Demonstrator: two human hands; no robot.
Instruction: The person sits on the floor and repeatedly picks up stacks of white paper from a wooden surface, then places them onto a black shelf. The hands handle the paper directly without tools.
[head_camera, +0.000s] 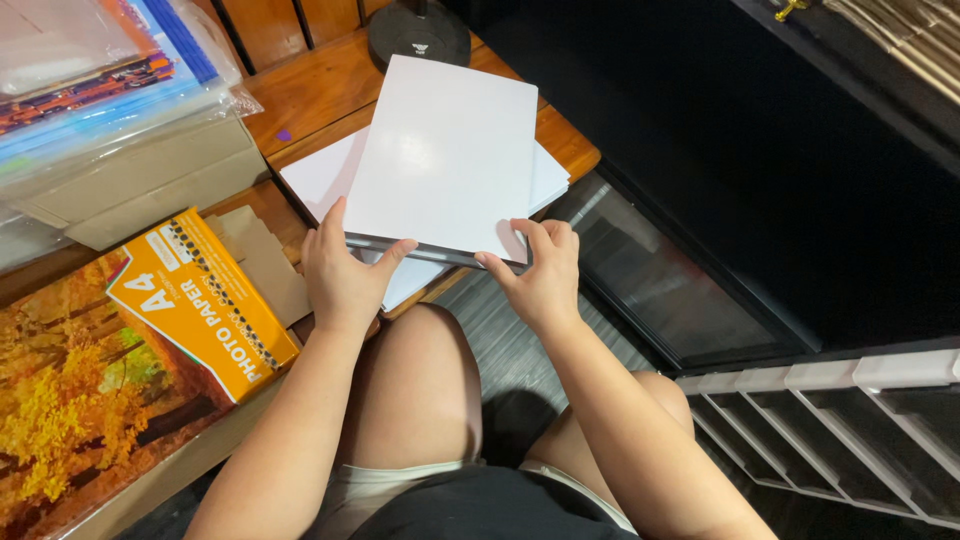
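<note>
Head view shows us gripping a stack of white sheets (445, 160) by its near edge, left hand (343, 275) at the left corner, right hand (540, 270) at the right corner, thumbs on top and fingers curled under. The stack's long axis runs away from us, tilted slightly right, over more white paper (320, 175) on the wooden table (310, 95). Both hands sit equally close (neither leads). An orange paper box (200, 305) lies to the left, a black lamp base (418, 35) stands just beyond the far edge, and a dark cabinet (760, 170) crowds the right.
</note>
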